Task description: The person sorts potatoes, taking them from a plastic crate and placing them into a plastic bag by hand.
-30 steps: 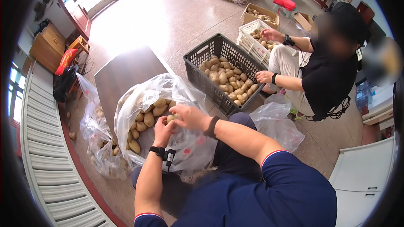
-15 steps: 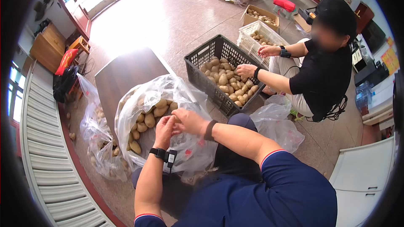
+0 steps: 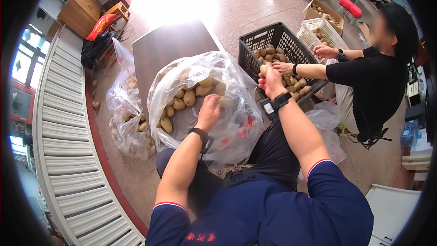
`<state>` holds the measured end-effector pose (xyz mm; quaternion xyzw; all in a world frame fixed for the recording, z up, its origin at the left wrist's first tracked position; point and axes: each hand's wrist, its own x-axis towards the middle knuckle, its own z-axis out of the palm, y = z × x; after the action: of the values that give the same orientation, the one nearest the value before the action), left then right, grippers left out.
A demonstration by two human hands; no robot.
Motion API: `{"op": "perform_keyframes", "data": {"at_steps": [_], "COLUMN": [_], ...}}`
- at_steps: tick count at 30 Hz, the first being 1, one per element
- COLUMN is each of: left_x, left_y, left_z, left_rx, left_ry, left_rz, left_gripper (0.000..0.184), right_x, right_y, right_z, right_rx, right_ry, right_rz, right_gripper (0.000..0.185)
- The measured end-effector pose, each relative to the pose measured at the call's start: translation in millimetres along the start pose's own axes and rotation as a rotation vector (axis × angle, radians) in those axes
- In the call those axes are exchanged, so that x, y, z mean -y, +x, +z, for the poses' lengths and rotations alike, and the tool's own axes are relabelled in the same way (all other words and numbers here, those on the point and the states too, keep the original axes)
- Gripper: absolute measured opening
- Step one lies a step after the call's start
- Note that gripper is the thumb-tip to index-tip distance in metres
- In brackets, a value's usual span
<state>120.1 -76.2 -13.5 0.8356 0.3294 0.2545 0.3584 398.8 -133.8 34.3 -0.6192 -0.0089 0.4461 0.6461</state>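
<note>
My right hand (image 3: 272, 83) is raised at the near side of the black plastic crate (image 3: 258, 34), with a potato (image 3: 263, 69) in its closed fingers. My left hand (image 3: 210, 113) is at the mouth of a clear plastic bag (image 3: 182, 70), its fingers stretched toward the potatoes and holding nothing that I can see. Several brown potatoes (image 3: 189, 98) lie in this bag on a dark wooden tabletop (image 3: 175, 41). More potatoes (image 3: 298, 83) fill part of the crate, where a co-worker's hand (image 3: 283, 68) reaches in beside mine.
A co-worker in black (image 3: 364, 75) crouches at the right. Beyond the crate are a white basket (image 3: 309, 29) and a cardboard box (image 3: 324, 8), both with potatoes. Another bag of potatoes (image 3: 125, 109) stands left of the table, near a white radiator (image 3: 68, 123).
My hands were together over the bag and have parted. The right hand has moved right to the crate with a potato; the left stays at the bag. The view has shifted left.
</note>
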Motion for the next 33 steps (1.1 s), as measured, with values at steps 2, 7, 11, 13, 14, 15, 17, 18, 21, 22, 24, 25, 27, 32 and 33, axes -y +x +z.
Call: {"op": "perform_keyframes", "data": {"at_steps": [2, 7, 11, 13, 14, 15, 17, 18, 21, 22, 24, 25, 27, 32, 33], "left_x": [-6.7, -26.9, -34.9, -36.4, -36.9, -40.6, -28.7, -27.1, -22.7, -22.2, -22.4, -19.9, -15.9, -5.0, -8.3], "left_y": [0.5, 1.8, 4.4, 5.1, 4.6, 4.3, 0.6, -1.3, -3.4, -3.8, -5.5, -7.1, -9.7, -14.5, -14.4], "left_z": [0.5, -2.1, -0.7, 0.3, 0.6, -2.0, 2.1, 0.5, -5.7, -6.9, -9.3, -8.4, -6.0, -0.2, -1.3], "left_rx": [0.050, 0.261, 0.402, 0.478, 0.475, 0.454, 0.382, 0.379, 0.368, 0.365, 0.422, 0.419, 0.404, 0.363, 0.373], "left_ry": [0.038, 0.264, 0.322, 0.456, 0.456, 0.493, 0.565, 0.567, 0.568, 0.569, 0.600, 0.621, 0.629, 0.627, 0.622], "left_rz": [-0.021, 0.034, 0.034, -0.024, -0.015, -0.014, -0.009, -0.005, -0.178, -0.173, -0.228, -0.218, -0.209, -0.149, -0.157], "left_gripper": [0.032, 0.033, 0.040, 0.036, 0.036, 0.035, 0.036, 0.036, 0.029, 0.029, 0.034, 0.041, 0.044, 0.044, 0.039], "right_x": [-2.8, -10.6, -8.2, -9.6, -10.3, -9.4, -8.5, -8.5, -5.6, -4.1, -1.9, -0.8, 1.0, -6.0, -5.1], "right_y": [26.0, 65.9, 57.3, 59.3, 60.0, 58.5, 55.8, 55.7, 54.2, 52.3, 46.9, 44.6, 40.9, 34.1, 31.8], "right_z": [-18.3, -45.2, -46.5, -49.3, -51.0, -52.4, -54.1, -55.2, -56.7, -56.7, -56.2, -53.9, -48.9, -34.8, -30.3], "right_rx": [-0.058, -0.142, -0.232, -0.289, -0.321, -0.336, -0.358, -0.365, -0.413, -0.427, -0.434, -0.432, -0.464, -0.307, -0.277], "right_ry": [0.068, 0.233, 0.262, 0.260, 0.249, 0.254, 0.265, 0.269, 0.263, 0.283, 0.279, 0.281, 0.272, 0.206, 0.193], "right_rz": [0.095, 0.256, 0.228, 0.216, 0.204, 0.195, 0.179, 0.170, 0.173, 0.181, 0.163, 0.160, 0.172, 0.070, 0.075], "right_gripper": [0.035, 0.029, 0.024, 0.024, 0.025, 0.026, 0.028, 0.027, 0.029, 0.031, 0.033, 0.033, 0.034, 0.033, 0.033]}}
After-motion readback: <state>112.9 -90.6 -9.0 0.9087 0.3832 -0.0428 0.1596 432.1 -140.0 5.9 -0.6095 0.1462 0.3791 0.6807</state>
